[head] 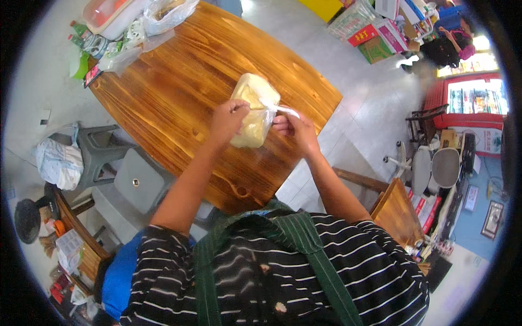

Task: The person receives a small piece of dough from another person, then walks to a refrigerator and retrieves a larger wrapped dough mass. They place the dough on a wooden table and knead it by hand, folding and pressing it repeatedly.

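A clear plastic bag (253,132) packed with pale yellow contents rests on the wooden table (195,81) in front of me. What the contents are, I cannot tell. My right hand (297,128) grips the twisted white neck of the bag, whose end sticks out past my fingers. At the bag's left side, my left hand (229,120) has thumb and forefinger pinched together. A thin strand seems to run from those fingertips to the neck, and the other fingers curl against the bag.
At the table's far left are a plastic-lined container (169,18), a reddish tub (107,14), green-capped bottles (79,30) and a phone (92,75). Grey plastic stools (138,179) stand at left. Beyond the table's right are stacked cartons (379,40), a person (446,47) and office chairs (444,167).
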A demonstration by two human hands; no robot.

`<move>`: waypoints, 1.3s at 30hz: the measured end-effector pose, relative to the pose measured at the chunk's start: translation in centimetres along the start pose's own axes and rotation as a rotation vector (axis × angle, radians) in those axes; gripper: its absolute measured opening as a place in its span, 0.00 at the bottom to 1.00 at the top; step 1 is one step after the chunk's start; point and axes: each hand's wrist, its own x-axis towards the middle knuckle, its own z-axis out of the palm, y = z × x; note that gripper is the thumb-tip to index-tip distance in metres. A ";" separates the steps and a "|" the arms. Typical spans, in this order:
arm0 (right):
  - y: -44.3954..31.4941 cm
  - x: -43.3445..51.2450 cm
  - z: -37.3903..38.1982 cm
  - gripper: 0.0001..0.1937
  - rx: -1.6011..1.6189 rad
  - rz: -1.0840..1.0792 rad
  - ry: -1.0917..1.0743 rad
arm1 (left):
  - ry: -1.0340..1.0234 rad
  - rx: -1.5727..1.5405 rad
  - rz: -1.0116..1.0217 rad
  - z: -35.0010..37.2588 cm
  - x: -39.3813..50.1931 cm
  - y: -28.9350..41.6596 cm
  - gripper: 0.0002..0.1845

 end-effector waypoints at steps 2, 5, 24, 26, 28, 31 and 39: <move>-1.1 0.0 0.3 0.14 -0.052 -0.033 -0.020 | 0.063 0.160 0.188 1.6 -0.5 0.1 0.16; -2.9 0.5 0.8 0.13 -0.344 -0.146 -0.058 | 0.178 0.407 0.534 3.9 -0.5 -0.1 0.16; -0.9 2.0 2.9 0.07 -0.212 0.168 0.107 | 0.049 0.574 0.518 3.5 0.8 -1.6 0.08; -2.6 0.0 3.7 0.06 -0.148 0.163 -0.050 | 0.117 0.596 0.508 3.2 0.9 -1.8 0.07; -4.0 -2.8 4.4 0.06 -0.174 0.142 -0.196 | 0.177 0.674 0.485 3.0 1.2 -2.0 0.05; -5.6 -6.3 2.5 0.07 -0.089 0.060 -0.670 | 0.114 0.328 0.460 3.0 1.6 -2.0 0.05; -1.8 0.3 1.1 0.09 -1.097 -0.615 0.102 | 0.087 0.496 0.306 1.4 -1.4 0.0 0.14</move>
